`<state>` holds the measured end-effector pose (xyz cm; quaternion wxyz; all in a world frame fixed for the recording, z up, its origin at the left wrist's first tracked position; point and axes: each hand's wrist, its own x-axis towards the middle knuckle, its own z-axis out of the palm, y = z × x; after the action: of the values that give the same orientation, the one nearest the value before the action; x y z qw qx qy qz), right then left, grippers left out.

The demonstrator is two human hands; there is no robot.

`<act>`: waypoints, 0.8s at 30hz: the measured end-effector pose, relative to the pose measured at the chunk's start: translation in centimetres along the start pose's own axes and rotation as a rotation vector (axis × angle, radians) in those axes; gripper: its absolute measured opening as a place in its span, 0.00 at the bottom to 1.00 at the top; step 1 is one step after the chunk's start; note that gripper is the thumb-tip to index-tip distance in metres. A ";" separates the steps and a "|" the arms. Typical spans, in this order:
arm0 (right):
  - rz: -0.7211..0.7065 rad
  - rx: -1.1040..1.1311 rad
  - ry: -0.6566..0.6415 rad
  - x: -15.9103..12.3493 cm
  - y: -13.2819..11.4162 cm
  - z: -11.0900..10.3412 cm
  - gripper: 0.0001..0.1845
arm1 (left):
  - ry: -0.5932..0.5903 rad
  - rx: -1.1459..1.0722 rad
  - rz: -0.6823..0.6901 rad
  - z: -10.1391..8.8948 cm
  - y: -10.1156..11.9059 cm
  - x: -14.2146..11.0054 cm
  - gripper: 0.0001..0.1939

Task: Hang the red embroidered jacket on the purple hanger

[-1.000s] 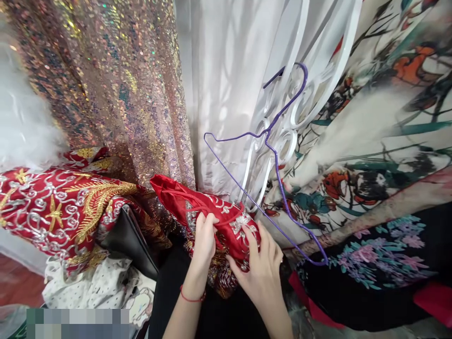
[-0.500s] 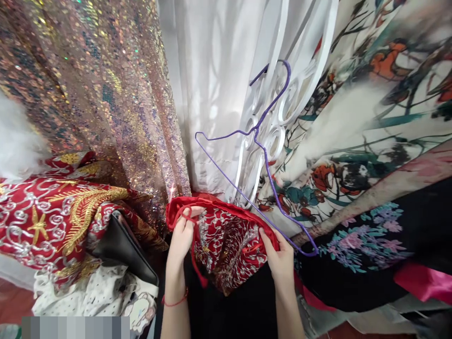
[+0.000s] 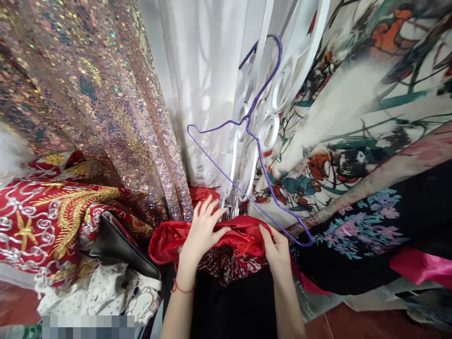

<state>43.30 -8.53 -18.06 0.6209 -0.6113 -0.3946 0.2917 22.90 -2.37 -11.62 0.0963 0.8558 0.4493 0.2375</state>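
Observation:
A red garment with silver and gold embroidery (image 3: 233, 264) hangs in front of me, its satin waistband turned toward me. My right hand (image 3: 277, 247) pinches the band at its right end, thumb on top. Over the middle of the band, my left hand (image 3: 205, 226) is raised with fingers spread and holds nothing. The band's left end (image 3: 160, 245) droops unheld. Just beyond the garment, a purple wire hanger (image 3: 263, 160) hangs bare from a white scrollwork rack; its lower right corner is close to my right hand.
On the left lie a red embroidered cloth (image 3: 45, 221), a black leather-like item (image 3: 123, 252) and white dotted fabric (image 3: 95, 287). A sequined curtain (image 3: 106, 108) hangs behind them. The white rack (image 3: 270, 132) stands ahead. Floral fabric (image 3: 339, 141) and black embroidered cloth (image 3: 360, 226) fill the right.
My left hand has let go of the waistband and its red cord, opened, and moved right and up. My right hand keeps its hold. The view has shifted slightly.

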 end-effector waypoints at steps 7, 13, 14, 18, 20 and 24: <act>-0.566 -0.327 -0.072 0.1 -0.8 -2.5 0.16 | -0.085 0.059 -0.078 2.3 0.0 2.8 0.09; -1.225 -0.751 -0.155 -2.3 -2.8 -3.0 0.14 | 0.134 -0.033 -0.005 1.8 -0.2 4.2 0.04; -1.283 -0.787 -0.178 -2.4 -2.9 -3.0 0.14 | 0.197 -0.090 0.007 1.8 -0.2 4.5 0.03; -1.440 -0.985 -0.312 -1.1 -2.8 -3.9 0.08 | 0.447 -0.312 0.088 2.1 0.1 6.0 0.10; -1.391 -1.127 -0.295 0.3 -2.7 -5.2 0.11 | 0.519 -0.326 0.183 2.2 0.5 6.8 0.14; -1.323 -1.232 -0.198 2.6 -4.2 -8.2 0.13 | 0.517 -0.222 0.345 2.3 1.1 7.7 0.15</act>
<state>51.11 -11.00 -13.09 0.1881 -0.4560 -0.8026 -0.3355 28.56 3.39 -10.69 0.0301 0.8151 0.2788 0.5070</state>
